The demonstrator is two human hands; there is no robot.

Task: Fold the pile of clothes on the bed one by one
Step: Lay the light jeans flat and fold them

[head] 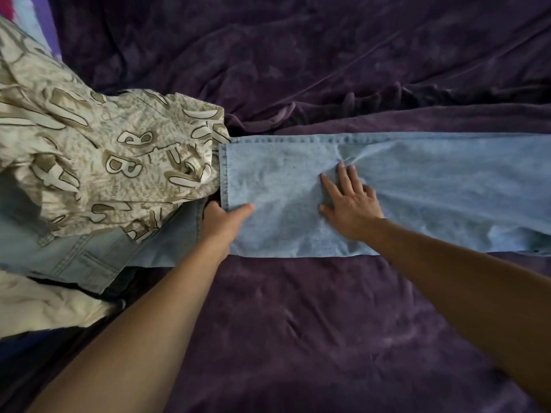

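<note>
Far left: a pile of clothes point(89, 189) lies on the bed.
- Top layer: a crumpled cream shirt point(98, 150) printed with tan letters.
- Under it: a pale denim garment point(89, 257) with visible seams and double stitching.
- Near-left corner: a cream cloth point(44, 305), bunched.

Centre to right: the jeans point(432, 192) lie flat on the purple blanket point(328, 323), just right of the pile.
- Colour: light blue, faded, with a soft, slightly fuzzy surface.
- Layout: one long band running from the pile to the right edge of the view and out of frame.
- Left end: a straight stitched hem, touching the printed shirt.
- Far edge: a stitched seam runs the full visible length.
- Surface: shallow creases fan out from the middle of the band. The near edge is smooth on the left and rumpled further right.

Left hand point(223, 225): it grips the near-left corner of the jeans at the hem. The thumb lies on top of the cloth and the fingers are tucked out of sight under it.

Right hand point(351, 207): it rests palm down on the jeans, right of the left hand. The fingers are straight and spread, pointing to the far side. It presses the cloth and holds nothing.

The blanket is wrinkled, with deep folds on the far side of the jeans.
</note>
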